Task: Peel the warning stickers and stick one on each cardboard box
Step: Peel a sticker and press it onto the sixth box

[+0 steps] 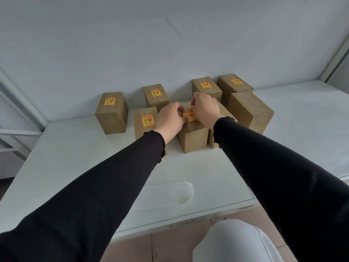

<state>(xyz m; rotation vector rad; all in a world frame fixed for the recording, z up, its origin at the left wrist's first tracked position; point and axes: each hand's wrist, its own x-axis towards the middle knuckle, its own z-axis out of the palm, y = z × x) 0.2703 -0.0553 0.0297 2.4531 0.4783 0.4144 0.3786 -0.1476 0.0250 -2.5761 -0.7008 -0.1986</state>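
Several brown cardboard boxes stand on a white table (75, 167) by the wall. A yellow and red warning sticker (189, 116) lies on top of the middle front box (192, 138). My left hand (169, 120) and my right hand (204, 109) both rest their fingertips on this sticker, one at each side. The far left box (111, 112), the box (145, 121) beside my left hand and three rear boxes (155, 95) (206, 86) (235, 85) each carry a sticker on top. The right box (250, 111) shows bare cardboard on top.
A white strip of backing paper (170, 191) lies on the table near its front edge. A grey wall rises just behind the boxes. Metal frame bars (22, 103) stand at the left and right. My knee in light trousers (236, 241) shows below the table edge.
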